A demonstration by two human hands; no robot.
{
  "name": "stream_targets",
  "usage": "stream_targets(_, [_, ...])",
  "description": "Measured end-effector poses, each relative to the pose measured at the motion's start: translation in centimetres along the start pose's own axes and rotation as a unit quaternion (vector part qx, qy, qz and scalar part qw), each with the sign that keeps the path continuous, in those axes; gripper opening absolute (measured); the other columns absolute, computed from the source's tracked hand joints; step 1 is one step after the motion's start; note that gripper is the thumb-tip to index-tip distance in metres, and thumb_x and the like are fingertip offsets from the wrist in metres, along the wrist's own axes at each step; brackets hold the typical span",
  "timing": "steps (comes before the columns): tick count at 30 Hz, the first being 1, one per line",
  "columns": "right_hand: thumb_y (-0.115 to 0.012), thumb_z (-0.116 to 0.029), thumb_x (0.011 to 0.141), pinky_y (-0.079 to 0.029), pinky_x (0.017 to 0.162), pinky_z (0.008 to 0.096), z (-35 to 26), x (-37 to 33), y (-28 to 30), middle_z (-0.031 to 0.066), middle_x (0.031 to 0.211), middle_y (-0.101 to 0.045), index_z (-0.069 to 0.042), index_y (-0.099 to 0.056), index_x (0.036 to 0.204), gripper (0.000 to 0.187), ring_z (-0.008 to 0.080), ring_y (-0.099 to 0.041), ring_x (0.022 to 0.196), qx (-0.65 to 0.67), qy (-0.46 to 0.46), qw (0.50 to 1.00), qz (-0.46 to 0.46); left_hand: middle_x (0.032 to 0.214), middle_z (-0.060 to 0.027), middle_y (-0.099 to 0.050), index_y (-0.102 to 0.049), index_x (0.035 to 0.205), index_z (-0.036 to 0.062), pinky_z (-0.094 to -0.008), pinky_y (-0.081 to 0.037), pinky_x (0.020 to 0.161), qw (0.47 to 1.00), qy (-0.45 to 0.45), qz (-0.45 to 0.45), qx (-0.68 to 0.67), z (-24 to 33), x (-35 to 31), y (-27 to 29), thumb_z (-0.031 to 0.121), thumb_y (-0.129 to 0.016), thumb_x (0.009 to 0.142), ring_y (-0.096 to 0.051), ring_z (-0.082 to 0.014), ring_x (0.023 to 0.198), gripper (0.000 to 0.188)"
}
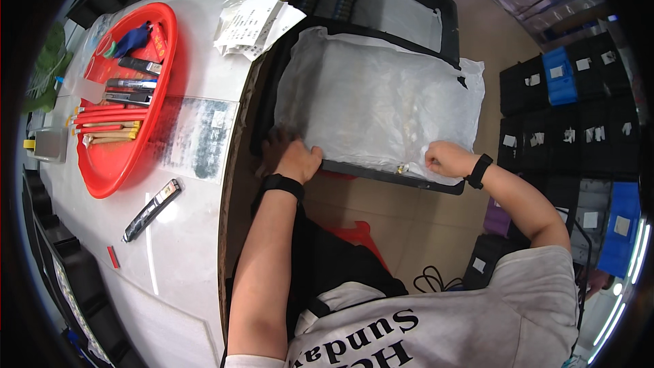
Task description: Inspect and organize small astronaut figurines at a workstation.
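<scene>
A black tray lies in front of me, mostly covered by a thin, wrinkled white sheet. The sheet is translucent; small things show dimly beneath its near right part. At the tray's near left corner, my left hand grips the rim, thumb apart from the fingers, which are partly lost in shadow. My right hand pinches the sheet near its front right edge, fingers curled. A few tiny yellowish pieces show at the front edge between my hands.
To the left, a white table bears a red basin of markers and red sticks, a utility knife and paper slips. Another sheet-lined tray lies beyond. Black and blue bins stand at right.
</scene>
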State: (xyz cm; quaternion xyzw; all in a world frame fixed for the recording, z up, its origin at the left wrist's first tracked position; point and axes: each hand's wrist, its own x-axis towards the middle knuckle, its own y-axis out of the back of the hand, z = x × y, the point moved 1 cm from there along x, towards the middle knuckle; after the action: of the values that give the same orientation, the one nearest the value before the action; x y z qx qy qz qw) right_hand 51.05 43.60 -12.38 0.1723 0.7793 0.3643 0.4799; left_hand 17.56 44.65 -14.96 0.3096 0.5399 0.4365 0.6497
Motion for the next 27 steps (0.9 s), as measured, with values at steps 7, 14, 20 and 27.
stream_targets(7, [-0.063, -0.022, 0.068, -0.045, 0.067, 0.0365, -3.9, 0.1, 1.5, 0.0136, 0.080, -0.060, -0.003, -0.060, 0.078, 0.022, 0.0316, -0.057, 0.077, 0.183, -0.073, 0.979, 0.049, 0.134, -0.0159, -0.034, -0.053, 0.115, 0.0035, -0.0423, -0.020, 0.102, 1.000, 0.010, 0.013, -0.008, -0.6, -0.1, -0.7, 0.039, -0.039, 0.074, -0.029, -0.0290, 0.124, 0.056])
stream_targets(14, [-0.062, -0.021, 0.073, -0.047, 0.065, 0.0371, -1.8, 1.6, -1.1, 0.0146, 0.085, -0.060, -0.001, -0.060, 0.085, 0.023, 0.0290, -0.059, 0.072, 0.062, -0.085, 0.991, 0.078, 0.134, -0.0154, -0.034, -0.053, 0.115, 0.0038, -0.0420, -0.020, 0.102, 1.000, 0.006, 0.010, -0.015, 0.1, -0.1, 0.0, 0.038, -0.040, 0.073, -0.029, -0.0282, 0.124, 0.056])
stream_targets(20, [-0.056, -0.007, 0.081, -0.045, 0.053, 0.0234, -1.5, 1.6, 0.7, 0.0055, 0.077, -0.055, 0.001, -0.054, 0.099, 0.021, 0.0105, -0.054, 0.060, 0.399, -0.213, 0.892, 0.012, 0.134, -0.0158, -0.034, -0.052, 0.116, 0.0037, -0.0418, -0.019, 0.102, 1.000, 0.001, 0.018, -0.016, -0.3, -0.2, -0.1, 0.038, -0.040, 0.073, -0.028, -0.0284, 0.125, 0.056])
stream_targets(27, [-0.065, 0.000, 0.067, -0.048, 0.068, 0.0377, -1.8, 1.0, -0.6, 0.0185, 0.098, -0.058, -0.005, -0.049, 0.109, 0.046, 0.0308, -0.060, 0.073, 0.141, 0.042, 0.985, 0.094, 0.133, -0.0162, -0.035, -0.053, 0.115, 0.0043, -0.0417, -0.020, 0.102, 1.000, 0.006, 0.028, 0.002, -0.2, -0.1, -0.4, 0.038, -0.040, 0.073, -0.029, -0.0285, 0.124, 0.055])
